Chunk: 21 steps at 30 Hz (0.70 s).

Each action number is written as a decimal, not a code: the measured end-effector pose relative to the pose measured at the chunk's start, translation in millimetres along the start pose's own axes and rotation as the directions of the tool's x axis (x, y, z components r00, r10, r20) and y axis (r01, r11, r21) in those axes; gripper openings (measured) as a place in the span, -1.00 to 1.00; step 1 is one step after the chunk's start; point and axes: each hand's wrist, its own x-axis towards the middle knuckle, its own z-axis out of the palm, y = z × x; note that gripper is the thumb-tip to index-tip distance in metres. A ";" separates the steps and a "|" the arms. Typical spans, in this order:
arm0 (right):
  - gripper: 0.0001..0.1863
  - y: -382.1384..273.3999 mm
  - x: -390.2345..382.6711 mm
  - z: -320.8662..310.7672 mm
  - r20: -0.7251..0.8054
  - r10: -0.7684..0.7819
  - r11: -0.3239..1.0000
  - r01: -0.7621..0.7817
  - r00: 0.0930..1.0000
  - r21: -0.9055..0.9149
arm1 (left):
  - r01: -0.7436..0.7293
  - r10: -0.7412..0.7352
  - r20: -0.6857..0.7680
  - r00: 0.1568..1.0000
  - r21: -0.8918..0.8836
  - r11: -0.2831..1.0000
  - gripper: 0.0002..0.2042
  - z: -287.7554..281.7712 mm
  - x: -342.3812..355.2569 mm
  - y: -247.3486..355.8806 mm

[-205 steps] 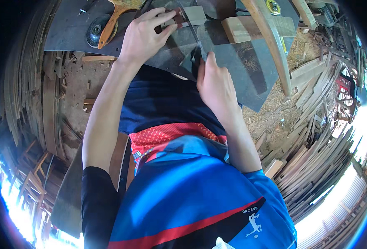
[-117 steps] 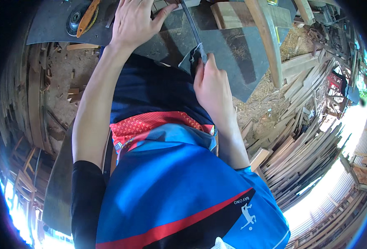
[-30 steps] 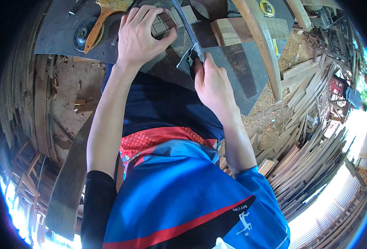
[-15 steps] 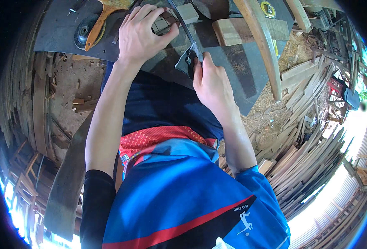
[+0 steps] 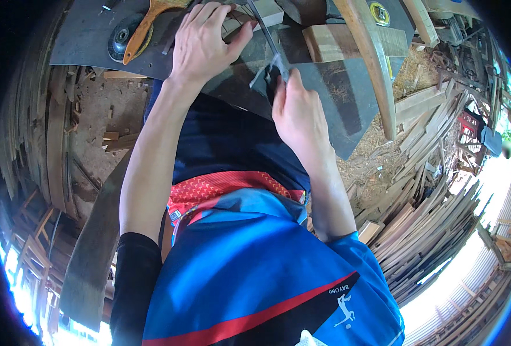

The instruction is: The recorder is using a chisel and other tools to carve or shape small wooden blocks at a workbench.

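Note:
My left hand [image 5: 205, 49] is closed on a small wooden block [image 5: 268, 16] with lines across it, near the top of the dark grey work board [image 5: 345, 98]; its fingertips partly cover the block. A long, narrow dark blade [image 5: 263, 32] lies across the block just beside those fingers, slanting down to my right hand [image 5: 298, 118]. That hand grips the blade's lower end, which is wrapped in ragged grey-black material [image 5: 275, 74]. I cannot tell whether the blade is a file or a saw.
At upper left lie a brush [image 5: 137, 37] and an abrasive disc [image 5: 118, 36]. To the right are a larger wooden block [image 5: 330, 45], a curved timber [image 5: 376, 69] and a yellow tape measure [image 5: 380, 14]. Stacked planks [image 5: 428, 242] and offcuts crowd the floor on both sides.
Compared with half a second ago, both hands sit slightly higher and further right in the view, and the block and blade have shifted with them. Both grips are unchanged.

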 end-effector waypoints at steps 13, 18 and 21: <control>-0.77 1.9 -8.9 8.1 -0.003 0.024 1.000 -0.024 1.000 -0.017 | -0.083 0.086 0.065 0.994 -0.043 0.996 -0.64 6.8 -7.3 -15.3; -0.78 -3.2 -0.4 4.3 0.013 0.002 1.000 -0.002 1.000 -0.005 | -0.160 0.163 0.063 0.985 -0.049 0.986 -0.59 12.3 -11.4 -25.0; -0.77 -10.0 16.9 2.9 -0.002 -0.006 1.000 0.006 1.000 -0.026 | -0.167 0.166 0.055 0.985 0.028 0.986 -0.52 13.8 -2.3 -31.5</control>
